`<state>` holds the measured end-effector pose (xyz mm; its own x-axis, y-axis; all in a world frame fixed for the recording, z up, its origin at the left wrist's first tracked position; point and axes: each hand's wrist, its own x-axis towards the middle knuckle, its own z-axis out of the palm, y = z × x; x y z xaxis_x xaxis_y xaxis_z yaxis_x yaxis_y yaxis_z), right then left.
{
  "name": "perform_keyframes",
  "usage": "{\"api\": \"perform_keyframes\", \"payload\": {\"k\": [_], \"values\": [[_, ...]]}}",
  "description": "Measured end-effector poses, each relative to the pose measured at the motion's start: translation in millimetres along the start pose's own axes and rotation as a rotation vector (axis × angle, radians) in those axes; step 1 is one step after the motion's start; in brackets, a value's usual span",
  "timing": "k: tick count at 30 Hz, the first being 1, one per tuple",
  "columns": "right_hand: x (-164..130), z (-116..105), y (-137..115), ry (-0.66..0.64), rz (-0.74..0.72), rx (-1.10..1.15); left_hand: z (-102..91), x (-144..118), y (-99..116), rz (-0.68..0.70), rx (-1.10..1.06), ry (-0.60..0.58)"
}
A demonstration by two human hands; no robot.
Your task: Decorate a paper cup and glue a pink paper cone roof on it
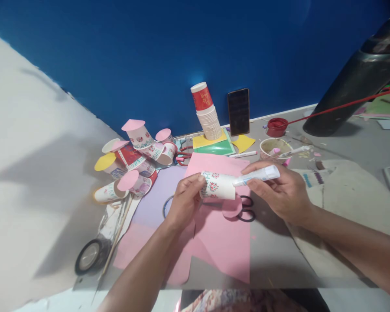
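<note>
My left hand (186, 197) grips a white paper cup (221, 187) with a printed flower pattern, tipped on its side so its rim points right. In my right hand (281, 190) is a white glue stick (258, 175), its tip touching or very close to the cup's rim. Below the cup lies a small pink paper circle (231, 208). Beside it are the black handles of a pair of scissors (247, 209), their blades mostly hidden. Pink paper sheets (227, 247) spread underneath.
Decorated paper cups (138, 143) are piled at the left by the wall. A cup stack (208, 110) and a phone (238, 112) stand at the back. Black tape (88, 256) lies front left. A dark bottle (347, 86), a red pot (277, 126) and a cloth (351, 208) are on the right.
</note>
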<state>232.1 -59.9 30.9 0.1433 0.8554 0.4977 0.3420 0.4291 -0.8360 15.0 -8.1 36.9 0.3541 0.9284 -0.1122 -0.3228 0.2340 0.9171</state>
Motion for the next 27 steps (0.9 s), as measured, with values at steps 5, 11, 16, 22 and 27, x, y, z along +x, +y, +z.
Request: {"api": "perform_keyframes", "payload": {"k": [5,11,16,22,27], "values": [[4.4,-2.0,-1.6,0.026,0.059,0.024,0.8,-0.6,-1.5,-0.043,-0.078,-0.020],[10.3,-2.3,1.6,0.030,0.155,0.134,6.6,0.5,-1.7,-0.091,-0.253,0.114],[6.8,-0.7,1.3,0.043,0.145,0.134,9.0,3.9,-2.7,-0.145,-0.321,0.166],[4.1,-3.2,2.7,0.069,0.061,0.023,6.3,7.1,-2.3,-0.180,-0.366,0.205],[3.9,-2.6,4.8,0.039,0.077,0.047,6.6,8.3,-0.1,-0.227,-0.402,0.220]]}}
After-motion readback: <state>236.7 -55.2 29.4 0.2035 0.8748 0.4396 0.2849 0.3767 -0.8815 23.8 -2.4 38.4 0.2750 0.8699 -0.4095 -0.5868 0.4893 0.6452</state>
